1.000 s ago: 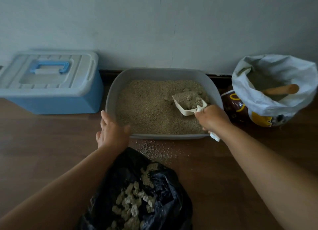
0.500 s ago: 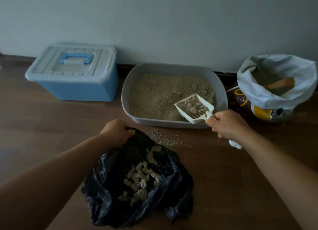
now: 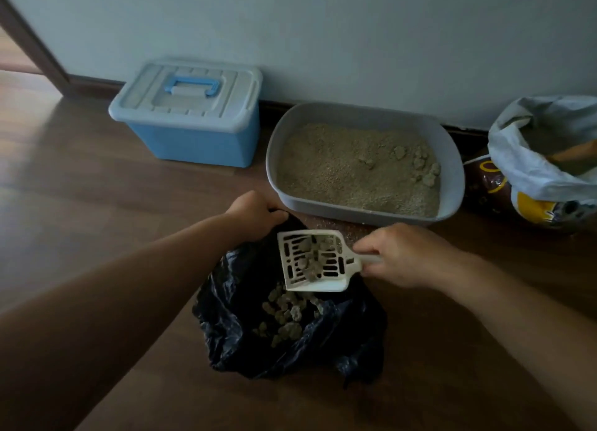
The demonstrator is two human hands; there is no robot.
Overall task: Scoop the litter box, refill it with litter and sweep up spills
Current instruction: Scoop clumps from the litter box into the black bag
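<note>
- The right hand (image 3: 405, 256) is closed around the handle of a white slotted scoop (image 3: 315, 261), with the fingers wrapped over the grip.
- The scoop is held directly above the open mouth of a black rubbish bag (image 3: 290, 327); its long axis runs roughly left to right, blade pointing left, away from the right hand.
- Several clumps (image 3: 311, 262) are seen in the blade, and more clumps lie in the bag just below.
- The left hand (image 3: 255, 212) is pinched shut on the bag's far rim, so the opening is kept wide under the scoop.
- The litter box (image 3: 452, 178) sits beyond both hands against the wall, nearer the right hand; further clumps remain at its right end.
- Spilled grains (image 3: 336, 229) are scattered on the floor between box and bag.
- An open litter sack (image 3: 529, 172) stands right of the box, and a lidded blue bin (image 3: 190, 117) stands to the left.
- The dump is judged to need only a tilt of the blade, since the bag already lies beneath it.
</note>
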